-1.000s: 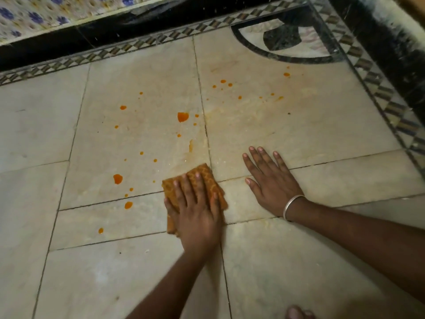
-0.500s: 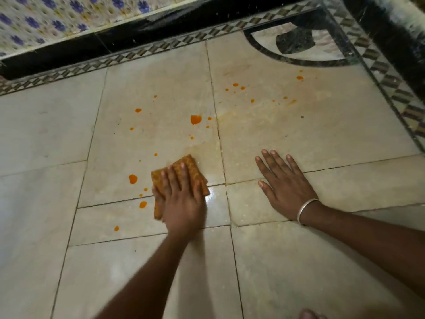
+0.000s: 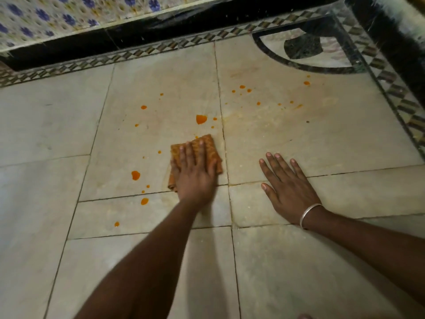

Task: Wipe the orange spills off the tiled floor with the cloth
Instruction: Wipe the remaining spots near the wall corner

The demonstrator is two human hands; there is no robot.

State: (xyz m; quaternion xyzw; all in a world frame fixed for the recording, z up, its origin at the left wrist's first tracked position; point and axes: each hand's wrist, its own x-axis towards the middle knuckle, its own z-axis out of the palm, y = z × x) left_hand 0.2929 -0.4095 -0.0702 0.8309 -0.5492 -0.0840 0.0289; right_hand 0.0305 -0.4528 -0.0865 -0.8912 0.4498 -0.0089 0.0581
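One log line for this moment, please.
left hand: presses cloth | right hand: flat on floor | orange spills: not yet wiped

1. A person's left hand [image 3: 195, 174] pressed a folded orange cloth [image 3: 208, 146] against the pale tiled floor [image 3: 310, 143], fingers straight across its top.
2. The right hand [image 3: 289, 187] lay flat on the tiles, well to the cloth's right — palm down, fingers spread, a silver bangle [image 3: 309, 214] at the wrist.
3. Orange spills dotted the floor: the largest drop [image 3: 201, 119] sat just beyond the cloth, another blob [image 3: 135, 175] lay to its left, and smaller specks [image 3: 242, 87] were scattered toward the far right.
4. A checkered border strip [image 3: 161, 48] ran along the floor's far edge below a black skirting [image 3: 69, 50] and blue-flowered wall tiles [image 3: 57, 14] — a dark curved inlay [image 3: 303, 49] filled the corner.
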